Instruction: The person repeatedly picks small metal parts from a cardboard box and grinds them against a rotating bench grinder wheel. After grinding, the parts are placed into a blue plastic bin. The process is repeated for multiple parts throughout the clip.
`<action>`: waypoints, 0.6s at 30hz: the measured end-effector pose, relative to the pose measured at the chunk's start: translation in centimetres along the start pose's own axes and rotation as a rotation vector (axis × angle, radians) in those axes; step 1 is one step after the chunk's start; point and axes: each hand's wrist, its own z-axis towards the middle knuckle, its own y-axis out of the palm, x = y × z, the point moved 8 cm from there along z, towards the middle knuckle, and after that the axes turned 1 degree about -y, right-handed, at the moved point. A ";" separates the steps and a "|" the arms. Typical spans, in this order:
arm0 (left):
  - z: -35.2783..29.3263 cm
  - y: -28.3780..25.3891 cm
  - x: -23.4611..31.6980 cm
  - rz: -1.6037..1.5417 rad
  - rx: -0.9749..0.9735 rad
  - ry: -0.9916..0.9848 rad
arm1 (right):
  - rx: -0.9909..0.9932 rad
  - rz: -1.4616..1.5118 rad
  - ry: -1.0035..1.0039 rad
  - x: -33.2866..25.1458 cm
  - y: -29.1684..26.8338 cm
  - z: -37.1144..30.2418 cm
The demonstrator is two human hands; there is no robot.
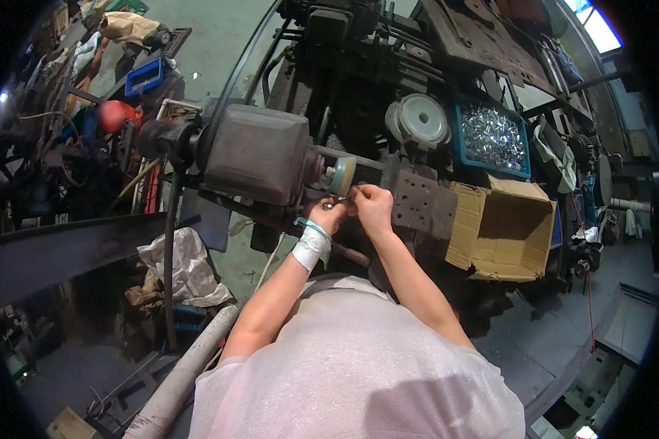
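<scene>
My left hand (327, 216), with a white wrap and a pale blue band at the wrist, is closed just below a grinding or polishing wheel (343, 176) with a teal and yellow rim. A small shiny metal piece (328, 206) shows at its fingers. Close by on the right, my right hand (373, 208) is pinched, its fingertips nearly meeting the left ones under the wheel's lower edge. What the right fingers hold is too small to make out. The wheel sits on a shaft out of a dark, boxy machine housing (256, 155).
Right of my hands stands a metal block with holes (415, 201), and beyond it an open cardboard box (483, 233). A blue crate (523, 174) holds many shiny metal parts. A round pale disc (423, 118) sits behind. A thick pipe (187, 369) slants at lower left.
</scene>
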 end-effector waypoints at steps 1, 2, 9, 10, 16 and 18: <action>-0.1 0.0 0.1 0.019 0.014 0.004 | -0.013 0.014 0.012 -0.1 0.0 -0.2; -0.3 0.0 -0.2 0.027 -0.011 -0.014 | -0.026 0.028 0.024 -0.3 -0.1 -0.5; -2.4 0.5 -2.7 -0.300 -0.325 -0.284 | -0.177 0.265 -0.047 -2.2 -1.0 -2.9; -2.8 1.3 -2.6 -0.406 -0.467 -0.340 | -0.211 0.282 -0.038 -2.1 -1.0 -3.0; -2.4 1.1 -2.4 -0.363 -0.350 -0.268 | -0.262 0.350 0.029 -1.9 -1.0 -3.4; -2.1 0.4 -2.1 -0.244 -0.223 -0.217 | -0.198 0.405 0.115 -1.5 -0.8 -3.6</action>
